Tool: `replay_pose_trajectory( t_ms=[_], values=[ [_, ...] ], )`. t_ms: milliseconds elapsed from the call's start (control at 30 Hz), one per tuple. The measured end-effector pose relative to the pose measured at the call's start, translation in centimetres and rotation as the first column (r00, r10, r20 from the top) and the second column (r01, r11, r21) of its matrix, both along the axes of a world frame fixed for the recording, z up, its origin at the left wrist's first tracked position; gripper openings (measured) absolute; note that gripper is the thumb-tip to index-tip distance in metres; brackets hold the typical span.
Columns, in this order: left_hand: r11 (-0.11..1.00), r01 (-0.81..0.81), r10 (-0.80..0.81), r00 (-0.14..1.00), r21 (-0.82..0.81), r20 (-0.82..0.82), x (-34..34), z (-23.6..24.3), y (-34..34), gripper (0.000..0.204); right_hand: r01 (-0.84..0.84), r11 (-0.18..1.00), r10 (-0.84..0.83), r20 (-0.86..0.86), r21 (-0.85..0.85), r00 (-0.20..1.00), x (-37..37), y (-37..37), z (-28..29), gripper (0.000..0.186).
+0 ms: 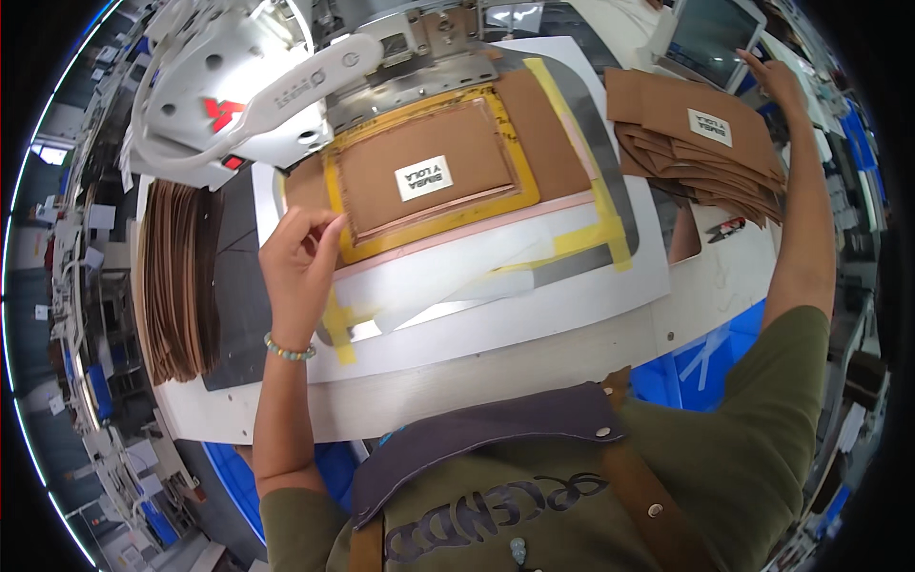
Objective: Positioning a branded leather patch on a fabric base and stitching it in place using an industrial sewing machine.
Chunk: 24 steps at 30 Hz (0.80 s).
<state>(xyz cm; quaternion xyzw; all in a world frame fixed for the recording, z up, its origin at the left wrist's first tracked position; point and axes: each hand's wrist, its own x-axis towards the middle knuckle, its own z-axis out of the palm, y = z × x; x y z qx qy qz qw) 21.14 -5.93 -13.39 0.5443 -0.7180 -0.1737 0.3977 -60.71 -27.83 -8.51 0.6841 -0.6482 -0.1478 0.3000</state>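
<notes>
My left hand (305,243) is closed, fingertips bunched at the lower-left corner of a yellow template frame (510,148); I cannot make out whether they grip anything. Inside the frame lies a brown piece (410,138) with a white label, on a sheet bordered with yellow tape, under the machine. My right hand (772,81) reaches to the upper right, fingers partly extended at the edge of a small screen (705,38). Just below it lies a fanned pile of brown pieces (667,162) with another white label on top.
A white sewing machine head (219,86) overhangs the upper left. A tall bundle of brown pieces (176,286) stands at the left. Red-handled snips (724,229) lie to the right. Blue bins (696,362) sit below the table edge (496,353).
</notes>
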Motion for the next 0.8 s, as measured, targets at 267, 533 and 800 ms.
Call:
replay_pose_trajectory(
  t_ms=[267,533,800],
  values=[
    [0.998,-0.05,0.048,0.997,0.024,0.055,1.1,0.0,0.7,0.01,0.037,0.999,-0.039,0.23,0.013,0.972,5.2,-0.6,-1.9,0.053],
    [0.998,0.002,-0.004,1.0,0.065,0.018,0.5,-1.0,0.4,0.008,0.183,0.976,-0.007,0.825,-0.118,0.565,12.4,7.1,3.5,0.059],
    [0.995,0.025,-0.025,1.0,0.099,0.002,0.0,-1.1,0.1,0.008,-0.211,0.898,-0.299,0.887,0.386,0.351,25.0,27.7,2.1,0.023]
  ],
)
